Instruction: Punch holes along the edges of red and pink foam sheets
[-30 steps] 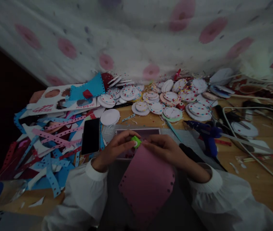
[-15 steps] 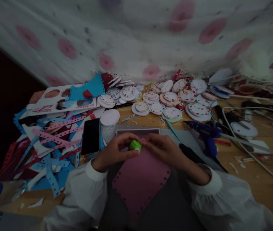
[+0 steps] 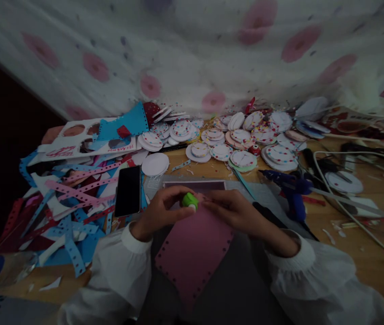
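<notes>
My left hand (image 3: pixel 163 206) is closed around a small green hole punch (image 3: pixel 189 201) with a white button, thumb near the button. A pink sheet (image 3: pixel 195 248), perhaps felt or foam, hangs down from between my hands, its lower edges lined with punched holes. My right hand (image 3: pixel 229 205) pinches the sheet's upper edge, close beside the punch. Fingers hide that top edge, so I cannot tell whether it sits in the punch.
Hole-dotted pink, blue and red strips (image 3: pixel 73 203) are heaped at left, beside a black phone (image 3: pixel 128 190). Beaded white discs (image 3: pixel 239 140) crowd the back against a flowered curtain (image 3: pixel 185 54). A blue glue gun (image 3: pixel 292 192) and a white cable (image 3: pixel 339 210) lie at right.
The pink sheet has shifted slightly left between my hands. The green punch has tilted and moved a little left in my left hand; both hands keep their hold.
</notes>
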The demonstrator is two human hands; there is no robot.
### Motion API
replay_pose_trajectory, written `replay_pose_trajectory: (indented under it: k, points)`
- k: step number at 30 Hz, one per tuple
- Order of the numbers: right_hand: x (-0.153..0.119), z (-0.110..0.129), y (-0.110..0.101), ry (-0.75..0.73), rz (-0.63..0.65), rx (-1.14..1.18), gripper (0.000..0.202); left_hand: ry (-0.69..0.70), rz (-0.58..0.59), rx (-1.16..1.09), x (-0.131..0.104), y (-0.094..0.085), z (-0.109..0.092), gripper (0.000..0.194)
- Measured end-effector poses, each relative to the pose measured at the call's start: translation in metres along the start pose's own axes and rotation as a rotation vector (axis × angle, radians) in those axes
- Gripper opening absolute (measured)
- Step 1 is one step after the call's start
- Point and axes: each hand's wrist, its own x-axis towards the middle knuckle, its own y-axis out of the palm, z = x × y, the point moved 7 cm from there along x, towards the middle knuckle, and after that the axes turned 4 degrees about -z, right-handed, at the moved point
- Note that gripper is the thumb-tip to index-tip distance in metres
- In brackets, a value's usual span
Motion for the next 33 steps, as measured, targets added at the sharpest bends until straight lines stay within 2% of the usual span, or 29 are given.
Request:
replay_pose_trajectory:
  k: [5, 17, 27, 33]
  points:
    - [0.0, 0.0, 0.001, -0.006, -0.009, -0.027, 0.038, 0.041, 0.011, 0.071, 0.001, 0.002, -0.006, 0.025]
    - [-0.001, -0.002, 0.002, 0.012, -0.006, -0.077, 0.034, -0.051, 0.015, 0.029, 0.0, 0.003, 0.003, 0.031]
    - [0.0, 0.001, 0.002, 0.014, 0.006, -0.161, 0.034, -0.118, 0.035, 0.104, 0.003, 0.005, 0.005, 0.032]
    - [0.0, 0.002, 0.002, 0.009, 0.01, -0.136, 0.031, -0.042, -0.013, 0.209, 0.002, 0.007, -0.006, 0.028]
